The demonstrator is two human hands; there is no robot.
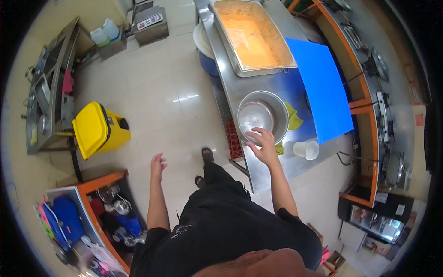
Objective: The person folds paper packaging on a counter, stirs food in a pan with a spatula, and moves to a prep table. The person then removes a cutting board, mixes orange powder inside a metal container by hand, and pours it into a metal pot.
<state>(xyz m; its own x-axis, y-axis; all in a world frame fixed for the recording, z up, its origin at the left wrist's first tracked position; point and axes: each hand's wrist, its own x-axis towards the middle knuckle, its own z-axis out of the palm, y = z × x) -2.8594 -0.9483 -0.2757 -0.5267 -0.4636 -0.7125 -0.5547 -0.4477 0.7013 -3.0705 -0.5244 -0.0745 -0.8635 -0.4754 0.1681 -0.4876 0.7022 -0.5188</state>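
Note:
A deep round metal pan (279,110) stands on the steel table (230,76), its inside bare apart from marks on the bottom. My right hand (262,145) is at the pan's near rim with fingers spread; whether the fingertips touch the rim I cannot tell. A green cloth (293,117) lies partly hidden under or behind the pan. Just right of my hand is a white plastic cup or jug (306,150). My left hand (158,167) hangs over the floor, holding nothing, its fingers loosely bent and apart.
A large metal tray (235,64) of orange contents sits farther back on the table, beside a blue board (323,92). On the left are a yellow bin (92,129), a sink unit (50,78) and an orange-edged shelf (104,180) with pots. A red crate (233,141) is under the table.

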